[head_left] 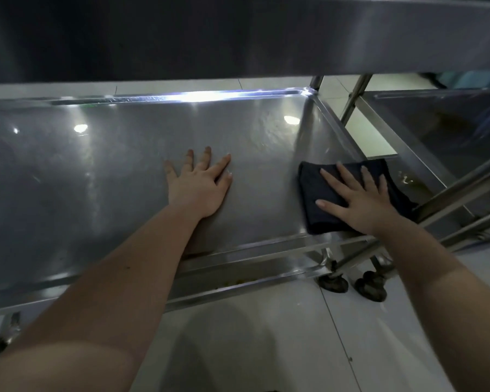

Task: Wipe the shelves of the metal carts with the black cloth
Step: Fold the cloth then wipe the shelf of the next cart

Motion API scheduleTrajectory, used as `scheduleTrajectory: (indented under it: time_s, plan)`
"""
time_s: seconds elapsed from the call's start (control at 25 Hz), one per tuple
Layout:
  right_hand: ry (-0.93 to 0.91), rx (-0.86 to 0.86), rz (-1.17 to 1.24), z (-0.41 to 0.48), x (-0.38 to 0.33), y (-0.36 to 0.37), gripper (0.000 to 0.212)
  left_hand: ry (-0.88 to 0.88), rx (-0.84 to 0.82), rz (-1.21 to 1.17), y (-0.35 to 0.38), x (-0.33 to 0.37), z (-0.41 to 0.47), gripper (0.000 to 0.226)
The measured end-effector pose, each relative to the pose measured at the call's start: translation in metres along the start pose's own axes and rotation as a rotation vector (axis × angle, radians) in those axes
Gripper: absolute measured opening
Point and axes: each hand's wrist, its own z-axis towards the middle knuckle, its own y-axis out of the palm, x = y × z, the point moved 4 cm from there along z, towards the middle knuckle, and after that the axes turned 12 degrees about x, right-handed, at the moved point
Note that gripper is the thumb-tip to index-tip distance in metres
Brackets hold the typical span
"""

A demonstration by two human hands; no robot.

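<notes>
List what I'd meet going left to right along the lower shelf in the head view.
Bare shelf → left hand, flat on the metal → black cloth, pressed under the right hand → neighbouring cart's shelf.

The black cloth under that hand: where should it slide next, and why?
Probably leftward: the right hand presses the folded black cloth flat at the right end of the lower steel cart shelf, and most of that shelf stretches to its left.
</notes>
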Motion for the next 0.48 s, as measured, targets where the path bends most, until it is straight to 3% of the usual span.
scheduleTrajectory:
  time_s: [0.08, 0.2, 0.28, 0.48]
  plan:
    - [0.026, 0.004, -0.007, -0.004, -0.043, 0.008, 0.088, -0.004, -0.009, 0.003, -0.001, -0.001, 0.000, 0.054]
    - [-0.131, 0.013, 0.019, -0.017, -0.101, 0.021, 0.086, 0.001, -0.017, 0.008, -0.004, -0.003, -0.001, 0.054]
    - [-0.151, 0.001, 0.054, -0.015, -0.080, 0.012, 0.089, 0.004, -0.021, -0.007, -0.004, -0.004, -0.001, 0.054]
    - [0.044, -0.030, 0.016, -0.007, 0.004, -0.001, 0.089, 0.005, -0.019, -0.009, 0.001, 0.000, 0.000, 0.054]
